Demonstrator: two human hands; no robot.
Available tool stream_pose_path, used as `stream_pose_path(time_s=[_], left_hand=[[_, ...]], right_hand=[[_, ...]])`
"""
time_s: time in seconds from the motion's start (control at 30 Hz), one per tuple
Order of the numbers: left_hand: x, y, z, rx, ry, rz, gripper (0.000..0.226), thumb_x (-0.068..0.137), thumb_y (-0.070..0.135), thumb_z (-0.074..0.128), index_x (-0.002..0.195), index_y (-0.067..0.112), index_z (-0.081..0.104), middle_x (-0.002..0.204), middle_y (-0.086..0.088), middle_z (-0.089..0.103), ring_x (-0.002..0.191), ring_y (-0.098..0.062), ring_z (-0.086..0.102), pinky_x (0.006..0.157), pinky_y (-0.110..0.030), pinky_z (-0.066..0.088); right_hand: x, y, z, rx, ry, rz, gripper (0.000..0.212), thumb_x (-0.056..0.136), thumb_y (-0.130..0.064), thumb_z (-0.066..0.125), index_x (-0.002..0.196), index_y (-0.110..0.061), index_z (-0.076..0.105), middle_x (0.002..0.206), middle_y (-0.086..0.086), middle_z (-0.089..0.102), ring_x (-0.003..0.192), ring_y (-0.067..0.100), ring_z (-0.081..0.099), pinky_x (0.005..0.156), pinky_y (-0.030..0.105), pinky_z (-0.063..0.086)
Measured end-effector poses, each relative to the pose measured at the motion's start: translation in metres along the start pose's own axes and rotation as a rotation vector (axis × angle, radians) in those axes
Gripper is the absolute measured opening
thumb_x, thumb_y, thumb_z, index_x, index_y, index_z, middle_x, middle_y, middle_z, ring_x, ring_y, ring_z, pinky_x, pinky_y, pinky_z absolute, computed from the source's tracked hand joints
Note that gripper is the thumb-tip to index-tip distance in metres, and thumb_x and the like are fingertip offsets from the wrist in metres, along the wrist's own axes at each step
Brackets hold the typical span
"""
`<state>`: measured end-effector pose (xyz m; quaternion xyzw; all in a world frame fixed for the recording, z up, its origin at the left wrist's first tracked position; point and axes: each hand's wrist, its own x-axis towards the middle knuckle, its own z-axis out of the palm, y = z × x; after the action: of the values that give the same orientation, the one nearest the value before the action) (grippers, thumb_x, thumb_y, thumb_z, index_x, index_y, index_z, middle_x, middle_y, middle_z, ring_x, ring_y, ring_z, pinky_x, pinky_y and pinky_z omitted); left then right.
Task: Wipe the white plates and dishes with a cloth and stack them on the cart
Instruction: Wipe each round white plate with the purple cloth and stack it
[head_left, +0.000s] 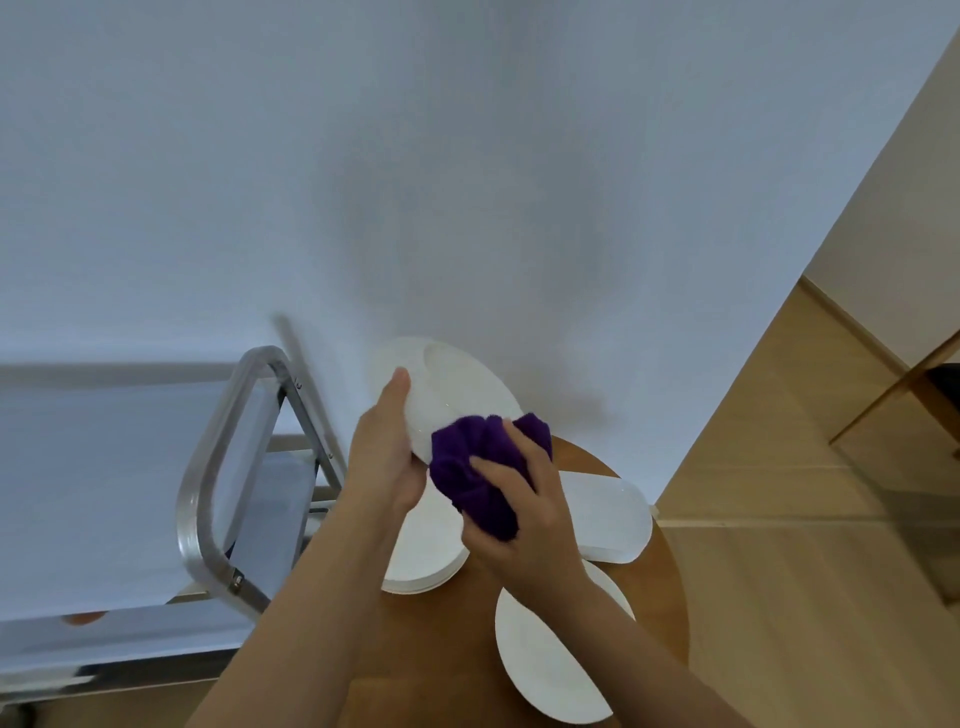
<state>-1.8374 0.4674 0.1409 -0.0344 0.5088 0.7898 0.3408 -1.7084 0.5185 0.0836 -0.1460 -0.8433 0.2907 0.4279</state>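
Holding a white plate (447, 395) tilted above the round table (441, 649), my left hand (384, 457) grips its edge while my right hand (524, 514) clutches the bunched purple cloth (483, 467) against it, hiding its lower rim.

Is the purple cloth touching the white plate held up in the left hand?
Touching: the head view shows the purple cloth pressed against the white plate.

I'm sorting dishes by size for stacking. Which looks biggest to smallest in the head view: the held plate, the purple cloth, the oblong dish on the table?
1. Held plate, tilted toward the camera, so nearness may inflate it.
2. Oblong dish, partly hidden by the right hand; close to the plate.
3. Purple cloth, bunched.
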Motion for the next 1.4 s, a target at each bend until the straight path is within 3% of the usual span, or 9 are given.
stream_pose_path(time_s=[0.3,0.47,0.57,0.7,0.9,1.03,1.13,1.23,1.4], left_hand=[[-0.003,0.027,-0.035,0.335,-0.212,0.160,0.020,0.095,0.037,0.048,0.094,0.022,0.063,0.080,0.005,0.075,0.075,-0.012,0.071,0.061,-0.029,0.057],[-0.020,-0.004,-0.021,0.860,-0.296,0.307,0.029,0.094,0.040,0.049,0.077,0.022,0.064,0.064,0.007,0.070,0.061,-0.008,0.066,0.053,-0.018,0.049],[-0.023,-0.018,-0.018,1.256,-0.385,0.489,0.031,0.095,0.040,0.045,0.070,0.025,0.055,0.064,0.006,0.059,0.063,-0.017,0.059,0.062,-0.031,0.046],[-0.017,-0.026,-0.026,1.845,-0.416,0.677,0.050,0.099,0.048,0.028,0.140,0.022,0.037,0.122,0.001,0.062,0.095,-0.022,0.063,0.083,-0.033,0.050],[-0.005,-0.044,-0.036,2.124,-0.408,0.699,0.061,0.100,0.049,0.025,0.149,0.014,0.017,0.134,-0.001,0.053,0.093,-0.024,0.063,0.070,-0.031,0.041],[0.006,-0.047,-0.058,1.894,-0.522,0.386,0.076,0.084,0.073,0.033,0.148,0.033,0.022,0.148,0.009,0.039,0.129,-0.020,0.044,0.106,-0.042,0.031],[0.029,-0.039,-0.095,1.668,-0.200,0.357,0.086,0.077,0.078,0.039,0.147,0.031,0.025,0.154,0.008,0.022,0.144,-0.023,0.015,0.115,-0.052,0.012],[0.051,-0.046,-0.133,1.261,0.118,0.116,0.060,0.091,0.038,0.056,0.139,0.007,0.037,0.138,-0.015,0.046,0.120,-0.032,0.047,0.095,-0.046,0.045],[0.075,-0.069,-0.171,0.711,0.146,-0.238,0.040,0.092,0.003,0.051,0.131,0.002,0.047,0.123,-0.016,0.056,0.105,-0.032,0.057,0.062,-0.032,0.055]], right_hand=[[0.018,0.047,-0.018,0.299,0.150,0.812,0.023,0.086,-0.020,0.062,0.109,-0.019,0.056,0.094,-0.004,0.062,0.089,0.016,0.062,0.052,0.009,0.043],[0.065,0.013,-0.004,0.626,0.001,0.933,0.014,0.084,-0.040,0.063,0.094,-0.030,0.058,0.095,-0.003,0.065,0.091,0.019,0.064,0.074,0.033,0.056],[0.068,0.005,-0.003,0.796,-0.088,1.105,0.052,0.066,-0.059,0.072,0.101,-0.024,0.058,0.100,0.005,0.066,0.091,0.025,0.066,0.076,0.043,0.057],[0.056,0.005,-0.008,0.961,-0.196,1.139,0.076,0.042,-0.052,0.082,0.107,-0.018,0.061,0.095,0.010,0.072,0.085,0.027,0.069,0.063,0.037,0.057],[0.043,0.015,0.000,0.880,-0.229,1.193,0.054,0.063,-0.028,0.081,0.111,-0.018,0.058,0.106,0.015,0.068,0.097,0.035,0.065,0.080,0.050,0.055],[0.026,0.030,0.015,0.785,-0.084,1.314,0.042,0.071,-0.010,0.064,0.112,-0.015,0.053,0.112,0.019,0.061,0.102,0.038,0.059,0.080,0.048,0.052],[0.008,0.043,0.021,0.860,0.000,1.445,0.045,0.073,-0.003,0.059,0.116,-0.013,0.052,0.116,0.020,0.059,0.104,0.038,0.057,0.089,0.053,0.047],[-0.008,0.052,0.033,0.835,-0.007,1.520,0.051,0.072,-0.001,0.059,0.121,-0.013,0.050,0.118,0.020,0.058,0.111,0.041,0.054,0.094,0.059,0.043],[-0.009,0.067,0.054,0.666,0.036,1.584,0.049,0.077,-0.003,0.067,0.121,-0.013,0.047,0.109,0.016,0.059,0.097,0.035,0.059,0.083,0.052,0.052]])
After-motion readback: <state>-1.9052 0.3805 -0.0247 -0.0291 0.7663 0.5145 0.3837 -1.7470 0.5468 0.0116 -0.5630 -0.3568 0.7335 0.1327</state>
